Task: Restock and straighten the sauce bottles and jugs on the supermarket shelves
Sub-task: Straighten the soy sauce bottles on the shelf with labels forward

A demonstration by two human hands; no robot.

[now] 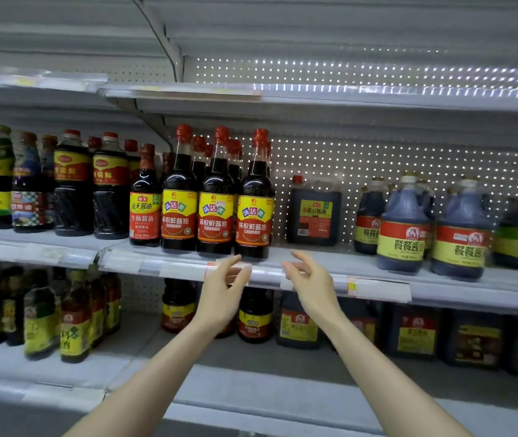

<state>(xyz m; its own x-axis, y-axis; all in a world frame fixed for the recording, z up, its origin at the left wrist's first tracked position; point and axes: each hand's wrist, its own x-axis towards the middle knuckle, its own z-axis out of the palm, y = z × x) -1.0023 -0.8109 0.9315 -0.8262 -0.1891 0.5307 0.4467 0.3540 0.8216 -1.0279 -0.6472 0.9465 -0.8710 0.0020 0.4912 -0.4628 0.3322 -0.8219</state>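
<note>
While reaching with left hand (pixel 219 294) and right hand (pixel 311 285), holds fingers (pixel 233 262) loosely spread, empty, just below rightmost red-capped sauce bottle (pixel 253 212).

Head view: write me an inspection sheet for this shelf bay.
Surface: middle shelf, grey, price strip along its front.
Job's things: three red-capped bottles upright at the front edge; square jug set back, a gap on its left; round jugs upright further right.
Clutter: nothing seen.
Hands: left hand and right hand open, holding nothing, at the shelf edge.
Cables: nothing seen.
Surroundings: pegboard back wall; stocked lower shelf.
</note>
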